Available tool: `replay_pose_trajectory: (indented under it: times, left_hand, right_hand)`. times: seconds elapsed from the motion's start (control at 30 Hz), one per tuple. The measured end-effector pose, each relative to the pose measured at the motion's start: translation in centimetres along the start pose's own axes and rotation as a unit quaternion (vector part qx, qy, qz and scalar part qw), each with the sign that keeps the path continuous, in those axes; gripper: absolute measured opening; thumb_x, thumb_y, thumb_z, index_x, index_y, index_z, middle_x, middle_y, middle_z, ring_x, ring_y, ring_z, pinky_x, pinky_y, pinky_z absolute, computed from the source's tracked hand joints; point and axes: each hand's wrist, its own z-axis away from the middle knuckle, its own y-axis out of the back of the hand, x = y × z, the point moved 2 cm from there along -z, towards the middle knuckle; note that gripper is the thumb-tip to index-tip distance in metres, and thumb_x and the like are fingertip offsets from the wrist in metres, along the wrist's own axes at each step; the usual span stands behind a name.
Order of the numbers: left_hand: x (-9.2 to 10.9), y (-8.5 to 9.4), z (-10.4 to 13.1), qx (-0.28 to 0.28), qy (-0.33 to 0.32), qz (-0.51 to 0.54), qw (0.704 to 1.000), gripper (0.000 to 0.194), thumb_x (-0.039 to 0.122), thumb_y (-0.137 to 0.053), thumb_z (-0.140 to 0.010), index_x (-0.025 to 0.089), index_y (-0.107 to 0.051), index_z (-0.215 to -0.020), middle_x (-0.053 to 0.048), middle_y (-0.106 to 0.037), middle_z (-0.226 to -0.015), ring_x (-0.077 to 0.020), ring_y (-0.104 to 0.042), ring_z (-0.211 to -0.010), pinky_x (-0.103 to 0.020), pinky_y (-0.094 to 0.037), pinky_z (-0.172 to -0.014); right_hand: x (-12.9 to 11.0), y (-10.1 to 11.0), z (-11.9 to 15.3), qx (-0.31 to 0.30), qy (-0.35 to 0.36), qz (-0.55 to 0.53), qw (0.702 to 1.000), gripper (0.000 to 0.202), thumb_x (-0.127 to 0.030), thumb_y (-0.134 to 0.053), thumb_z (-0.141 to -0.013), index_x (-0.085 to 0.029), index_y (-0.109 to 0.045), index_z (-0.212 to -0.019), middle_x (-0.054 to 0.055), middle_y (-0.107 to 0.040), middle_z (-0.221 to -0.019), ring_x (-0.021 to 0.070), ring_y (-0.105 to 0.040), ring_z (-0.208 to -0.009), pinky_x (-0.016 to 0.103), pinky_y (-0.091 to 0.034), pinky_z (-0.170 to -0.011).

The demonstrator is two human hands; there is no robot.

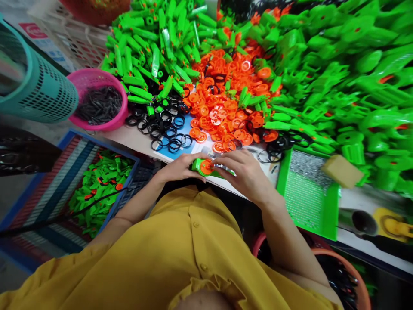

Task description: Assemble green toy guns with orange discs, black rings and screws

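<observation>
My left hand (177, 168) is closed around one end of a green plastic toy part (196, 165) at the table's front edge. A round orange disc (205, 167) sits on this part, facing up. From the other side, my right hand (247, 174) has bent fingers, with thumb and fingertips pinched at the orange disc's edge. Its fingers partly cover the green part's far end. Just beyond my hands lie a heap of loose orange discs (222, 114) and several black rings (174, 144).
Green parts (322, 64) are piled across the back and right. A green tray (306, 206) with small metal pieces and a tan block (342, 171) stand right. Left are a pink basket (124, 105), a teal basket (48, 90) and a blue-rimmed crate (69, 137).
</observation>
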Motion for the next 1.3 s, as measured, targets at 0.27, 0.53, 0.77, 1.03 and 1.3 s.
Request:
replay_pose_trajectory:
  times: [0.27, 0.53, 0.77, 1.03, 1.3]
  left_hand:
    - [0.4, -0.7, -0.6, -0.024, -0.014, -0.037, 0.999, 0.061, 0.035, -0.086, -0.07, 0.019, -0.064, -0.124, -0.007, -0.071, -0.113, -0.0222, -0.067, -0.101, -0.028, -0.05, -0.089]
    - [0.2, -1.6, -0.8, -0.03, -0.032, -0.044, 0.998, 0.056, 0.036, -0.086, -0.07, 0.018, -0.065, -0.119, -0.008, -0.072, -0.113, -0.0229, -0.067, -0.103, -0.029, -0.051, -0.089]
    - [-0.2, -2.4, -0.3, -0.045, -0.008, -0.002, 0.999, 0.06, 0.04, -0.087, -0.067, 0.018, -0.066, -0.12, -0.006, -0.074, -0.106, -0.021, -0.069, -0.095, -0.028, -0.053, -0.086]
    - [-0.2, -0.5, -0.2, 0.011, 0.014, 0.028, 0.999, 0.062, 0.045, -0.089, -0.062, 0.017, -0.07, -0.114, -0.01, -0.073, -0.109, -0.0239, -0.069, -0.101, -0.03, -0.053, -0.089]
    - [-1.2, 0.2, -0.3, 0.074, 0.023, 0.055, 0.995, 0.06, 0.043, -0.091, -0.06, 0.016, -0.069, -0.109, -0.009, -0.072, -0.107, -0.0223, -0.067, -0.097, -0.03, -0.052, -0.087]
  right_hand:
    - [-0.2, 0.7, 0.3, -0.06, 0.033, 0.03, 0.997, 0.027, -0.034, -0.047, -0.102, -0.021, -0.069, -0.109, 0.009, -0.071, -0.098, 0.0223, -0.062, -0.091, 0.036, -0.041, -0.081]
    - [-0.7, -0.6, 0.7, -0.091, 0.041, 0.06, 0.993, 0.029, -0.029, -0.044, -0.103, -0.012, -0.067, -0.103, 0.012, -0.068, -0.093, 0.0224, -0.056, -0.087, 0.035, -0.039, -0.079]
    - [0.2, -0.5, 2.5, -0.042, -0.029, -0.038, 0.998, 0.026, -0.039, -0.055, -0.099, -0.022, -0.067, -0.114, 0.007, -0.072, -0.105, 0.0203, -0.062, -0.097, 0.036, -0.042, -0.086]
    - [8.8, -0.4, 3.1, 0.084, -0.301, 0.067, 0.947, 0.023, -0.027, -0.054, -0.093, -0.02, -0.074, -0.104, 0.008, -0.07, -0.094, 0.0222, -0.064, -0.084, 0.036, -0.048, -0.077]
    - [9.8, -2.6, 3.1, 0.09, -0.236, 0.077, 0.964, 0.016, -0.022, -0.061, -0.088, -0.022, -0.076, -0.089, 0.011, -0.064, -0.099, 0.0255, -0.061, -0.097, 0.041, -0.051, -0.084]
